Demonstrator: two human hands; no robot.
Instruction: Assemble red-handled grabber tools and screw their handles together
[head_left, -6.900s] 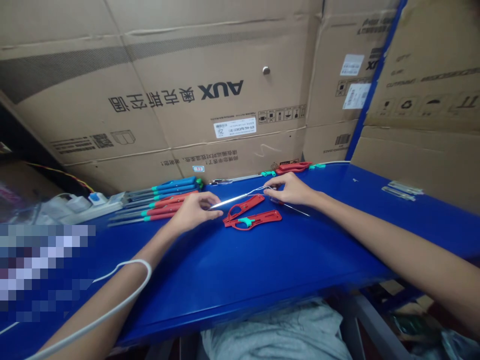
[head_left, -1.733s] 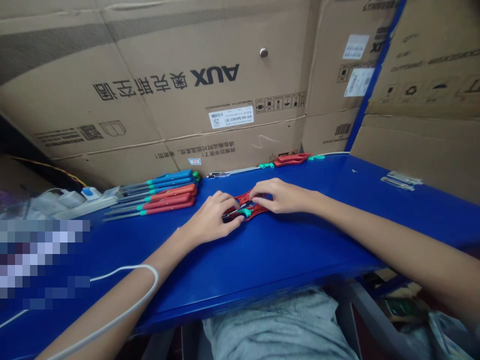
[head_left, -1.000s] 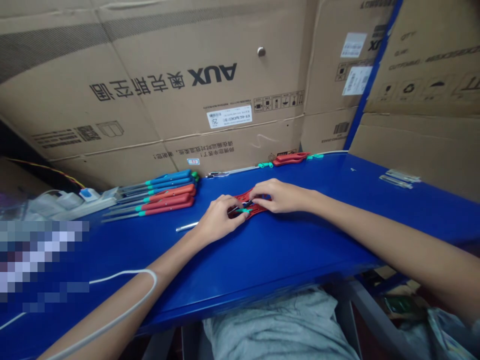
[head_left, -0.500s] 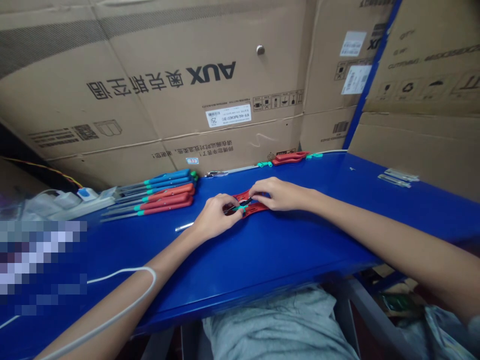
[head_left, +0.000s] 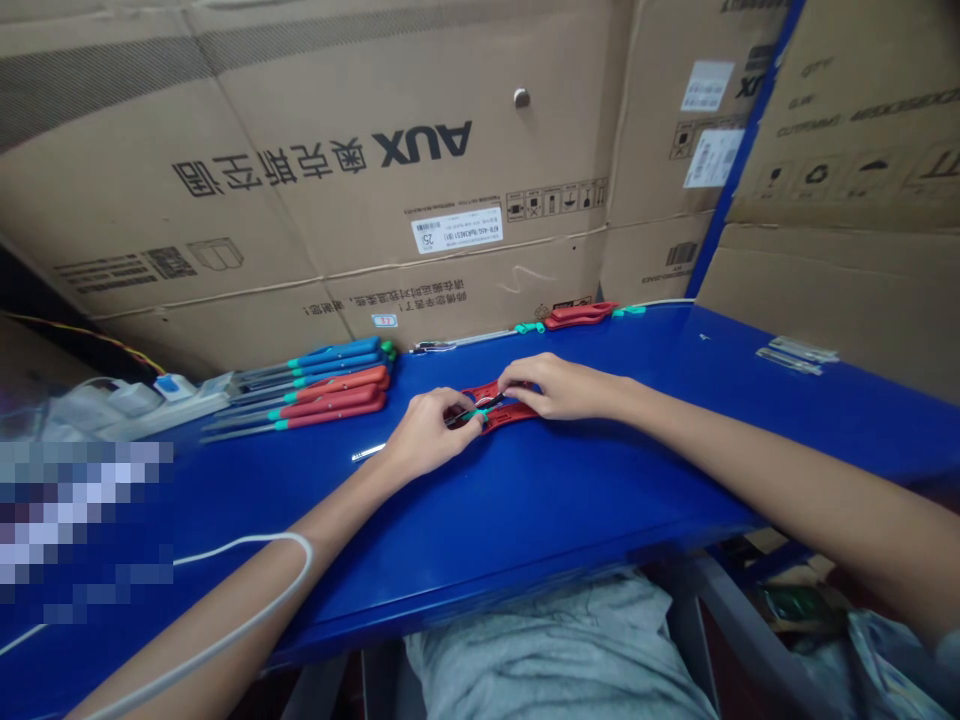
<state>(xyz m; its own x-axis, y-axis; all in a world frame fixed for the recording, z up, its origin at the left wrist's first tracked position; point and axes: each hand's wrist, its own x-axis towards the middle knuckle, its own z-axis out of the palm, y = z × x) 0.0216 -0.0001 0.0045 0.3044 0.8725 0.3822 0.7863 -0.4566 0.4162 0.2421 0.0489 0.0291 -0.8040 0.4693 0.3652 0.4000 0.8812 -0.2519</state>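
Note:
My left hand (head_left: pixel 433 432) is closed, thumb and fingertips pinching a small green collar (head_left: pixel 480 413). A thin metal piece (head_left: pixel 368 453) shows at the left of that wrist; whether it joins the collar is hidden by the hand. Opposite it, my right hand (head_left: pixel 551 388) pinches a small dark part with thin wires (head_left: pixel 493 401). Two red handle shells lie beneath and between the hands, one red shell (head_left: pixel 508 415) on the near side and another red shell (head_left: pixel 480 391) on the far side. The fingers partly cover both shells.
Several blue and red-handled tools (head_left: pixel 337 402) lie stacked at the left, by a white power strip (head_left: pixel 169 410). Another red handle (head_left: pixel 581 315) rests against the cardboard (head_left: pixel 285 230). Clear plastic pieces (head_left: pixel 799 355) lie right. A white cable (head_left: pixel 300 560) loops over my left forearm.
Both hands stay in nearly the same place. The left fingertips and the green collar have shifted very slightly left.

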